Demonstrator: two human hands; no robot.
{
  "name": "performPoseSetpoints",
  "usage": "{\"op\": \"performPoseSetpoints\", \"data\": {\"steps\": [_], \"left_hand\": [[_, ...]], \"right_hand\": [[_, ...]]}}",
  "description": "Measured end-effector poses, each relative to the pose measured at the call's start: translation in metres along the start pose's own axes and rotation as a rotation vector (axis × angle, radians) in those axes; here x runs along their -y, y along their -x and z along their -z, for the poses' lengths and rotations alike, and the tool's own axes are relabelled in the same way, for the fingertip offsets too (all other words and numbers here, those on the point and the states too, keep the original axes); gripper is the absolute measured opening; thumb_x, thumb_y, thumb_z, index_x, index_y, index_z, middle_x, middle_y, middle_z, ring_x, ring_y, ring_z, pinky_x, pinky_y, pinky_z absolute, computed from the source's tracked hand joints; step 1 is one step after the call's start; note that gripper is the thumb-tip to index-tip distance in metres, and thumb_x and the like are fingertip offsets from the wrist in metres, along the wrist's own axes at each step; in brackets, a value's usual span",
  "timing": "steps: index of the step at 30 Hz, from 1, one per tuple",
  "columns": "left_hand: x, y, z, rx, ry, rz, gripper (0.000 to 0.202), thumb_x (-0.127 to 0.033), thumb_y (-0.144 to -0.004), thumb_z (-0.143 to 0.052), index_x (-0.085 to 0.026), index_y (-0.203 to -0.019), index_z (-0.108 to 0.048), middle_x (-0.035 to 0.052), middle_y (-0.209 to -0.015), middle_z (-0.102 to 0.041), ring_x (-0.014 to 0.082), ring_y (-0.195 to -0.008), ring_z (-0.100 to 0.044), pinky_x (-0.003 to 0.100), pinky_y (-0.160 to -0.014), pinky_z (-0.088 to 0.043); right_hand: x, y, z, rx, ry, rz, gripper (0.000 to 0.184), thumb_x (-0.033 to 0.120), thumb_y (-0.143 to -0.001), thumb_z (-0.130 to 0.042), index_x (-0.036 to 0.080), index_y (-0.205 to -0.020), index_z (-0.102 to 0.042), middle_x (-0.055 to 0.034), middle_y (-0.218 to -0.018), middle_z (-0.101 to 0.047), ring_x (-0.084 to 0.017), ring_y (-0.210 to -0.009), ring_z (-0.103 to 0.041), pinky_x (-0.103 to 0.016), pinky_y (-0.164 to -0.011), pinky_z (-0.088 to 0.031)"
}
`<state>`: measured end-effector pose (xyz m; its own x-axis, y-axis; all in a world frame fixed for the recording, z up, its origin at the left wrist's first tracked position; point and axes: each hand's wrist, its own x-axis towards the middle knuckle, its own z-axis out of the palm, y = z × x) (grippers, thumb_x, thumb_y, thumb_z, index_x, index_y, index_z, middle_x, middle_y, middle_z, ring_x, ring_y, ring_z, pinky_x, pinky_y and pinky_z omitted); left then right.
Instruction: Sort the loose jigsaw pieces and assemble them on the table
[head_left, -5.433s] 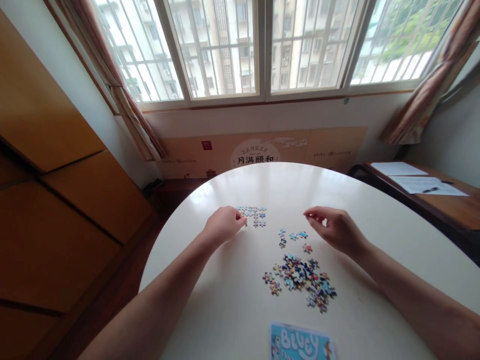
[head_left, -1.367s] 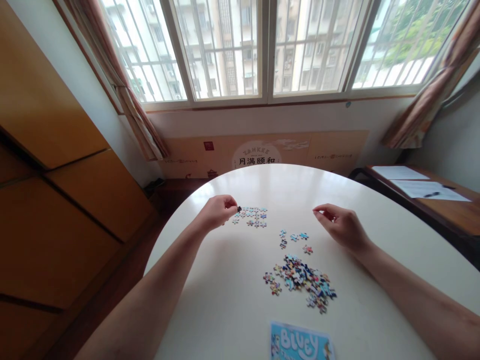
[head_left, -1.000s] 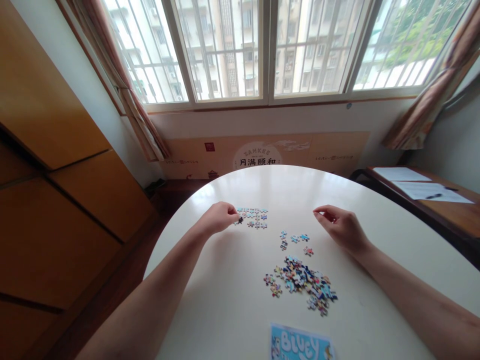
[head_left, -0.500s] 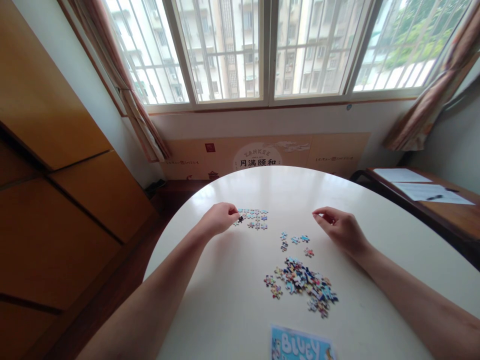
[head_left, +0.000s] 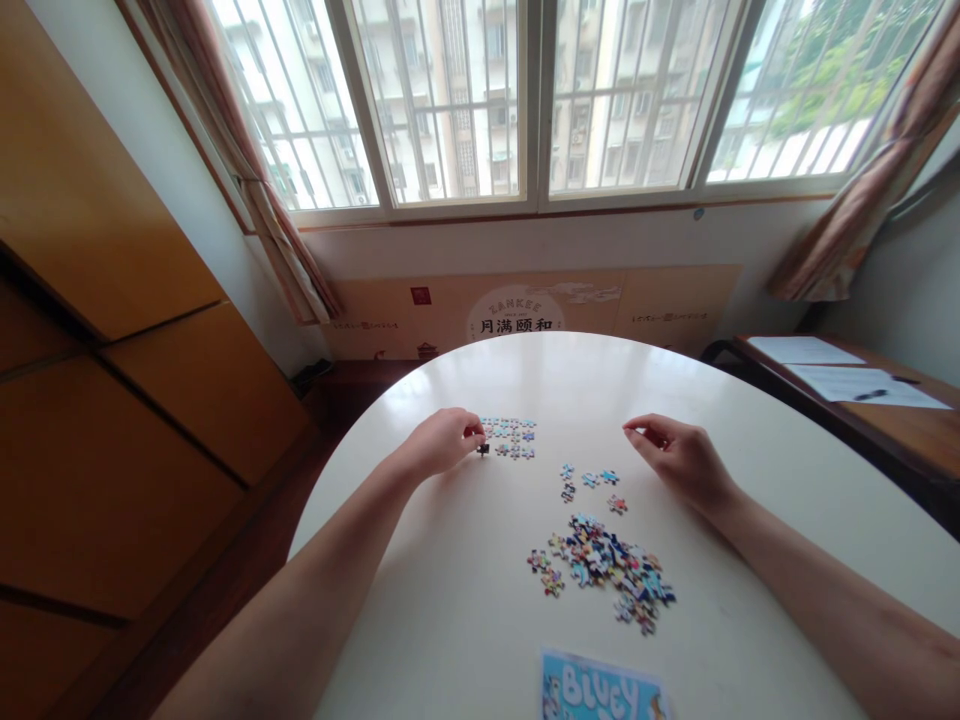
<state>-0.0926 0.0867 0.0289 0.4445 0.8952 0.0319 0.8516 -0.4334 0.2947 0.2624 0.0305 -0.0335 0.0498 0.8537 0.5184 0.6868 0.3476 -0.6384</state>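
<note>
My left hand is closed in a pinch on a dark puzzle piece, at the left edge of a small block of laid-out puzzle pieces. Its fingers hide some of that block's left side. Over on the right, my right hand hovers at or just above the table with thumb and forefinger pressed together, and no piece shows between them. Between the hands and nearer to me lie several loose pieces. Closer still is a heap of mixed puzzle pieces.
All of this lies on a round white table. A blue sheet lettered "BLUEY" lies at the near edge, partly cut off. A brown side table with papers stands at right; wooden cabinets at left; a barred window beyond.
My left hand has shifted slightly to the right, and the dark piece in its fingers has turned and moved a little nearer to me. My right hand has hardly moved.
</note>
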Motion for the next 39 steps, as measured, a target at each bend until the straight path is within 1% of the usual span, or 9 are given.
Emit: {"op": "performPoseSetpoints", "data": {"steps": [4, 8, 11, 16, 21, 27, 32, 39], "left_hand": [[-0.0003, -0.0023, -0.0039, -0.04, -0.008, 0.026, 0.022, -0.032, -0.086, -0.055, -0.021, -0.087, -0.075, 0.0043, -0.092, -0.072, 0.0195, -0.081, -0.062, 0.027, -0.069, -0.043], [0.0027, -0.0033, -0.0037, -0.121, -0.005, 0.048, 0.024, -0.032, -0.088, -0.054, -0.02, -0.09, -0.075, 0.0049, -0.09, -0.071, 0.0199, -0.081, -0.062, 0.028, -0.07, -0.044], [0.0054, -0.0035, -0.0023, -0.144, 0.006, 0.048, 0.024, -0.033, -0.087, -0.055, -0.02, -0.09, -0.076, 0.005, -0.09, -0.071, 0.0202, -0.081, -0.062, 0.028, -0.07, -0.045], [0.0042, -0.0027, -0.0009, -0.081, 0.02, 0.012, 0.021, -0.031, -0.083, -0.06, -0.023, -0.09, -0.077, 0.0044, -0.091, -0.069, 0.0189, -0.079, -0.062, 0.029, -0.072, -0.046], [0.0024, -0.001, -0.0009, -0.037, 0.013, -0.003, 0.021, -0.036, -0.08, -0.064, -0.024, -0.092, -0.078, 0.0047, -0.094, -0.069, 0.0203, -0.083, -0.062, 0.029, -0.073, -0.046], [0.0064, 0.0002, -0.0011, -0.028, 0.002, 0.003, 0.024, -0.038, -0.078, -0.065, -0.025, -0.093, -0.078, 0.0043, -0.093, -0.069, 0.0203, -0.083, -0.062, 0.028, -0.072, -0.045], [0.004, 0.001, -0.001, -0.021, 0.003, -0.008, 0.023, -0.034, -0.077, -0.063, -0.026, -0.092, -0.079, 0.0041, -0.093, -0.069, 0.0204, -0.085, -0.062, 0.029, -0.075, -0.046], [0.0026, -0.0004, -0.0069, -0.023, 0.017, -0.047, 0.021, -0.03, -0.077, -0.063, -0.026, -0.09, -0.079, 0.003, -0.09, -0.068, 0.0196, -0.082, -0.062, 0.028, -0.073, -0.046]], "right_hand": [[0.0018, -0.0004, 0.0001, 0.001, 0.0, -0.002, 0.027, 0.043, -0.087, -0.062, 0.019, -0.085, -0.073, 0.0009, -0.058, -0.058, -0.015, -0.053, -0.05, -0.029, -0.056, -0.041], [0.0012, -0.0005, -0.0006, 0.004, -0.004, -0.004, 0.026, 0.043, -0.086, -0.062, 0.019, -0.086, -0.073, 0.0009, -0.059, -0.059, -0.015, -0.053, -0.051, -0.029, -0.057, -0.042], [-0.0005, -0.0002, -0.0012, 0.009, -0.005, -0.002, 0.026, 0.043, -0.086, -0.062, 0.019, -0.086, -0.073, 0.0006, -0.061, -0.06, -0.015, -0.054, -0.052, -0.029, -0.057, -0.042], [-0.0017, -0.0002, -0.0011, 0.015, -0.007, -0.007, 0.025, 0.042, -0.086, -0.062, 0.02, -0.087, -0.074, 0.0007, -0.061, -0.061, -0.015, -0.055, -0.052, -0.029, -0.058, -0.043], [-0.0012, -0.0003, -0.0007, 0.02, -0.009, -0.011, 0.026, 0.043, -0.086, -0.062, 0.019, -0.087, -0.074, -0.0001, -0.062, -0.062, -0.016, -0.055, -0.053, -0.03, -0.058, -0.043], [-0.0006, -0.0001, -0.0005, 0.021, 0.003, -0.005, 0.027, 0.044, -0.086, -0.062, 0.02, -0.087, -0.074, 0.0006, -0.061, -0.061, -0.015, -0.054, -0.052, -0.029, -0.057, -0.043], [0.0011, 0.0001, -0.0007, 0.003, 0.003, 0.01, 0.027, 0.044, -0.087, -0.061, 0.019, -0.086, -0.073, 0.0002, -0.06, -0.06, -0.015, -0.053, -0.052, -0.03, -0.056, -0.043], [0.0038, -0.0002, -0.0002, 0.007, 0.004, 0.021, 0.029, 0.045, -0.088, -0.06, 0.019, -0.087, -0.073, -0.0004, -0.059, -0.061, -0.016, -0.053, -0.052, -0.029, -0.055, -0.043]]}}
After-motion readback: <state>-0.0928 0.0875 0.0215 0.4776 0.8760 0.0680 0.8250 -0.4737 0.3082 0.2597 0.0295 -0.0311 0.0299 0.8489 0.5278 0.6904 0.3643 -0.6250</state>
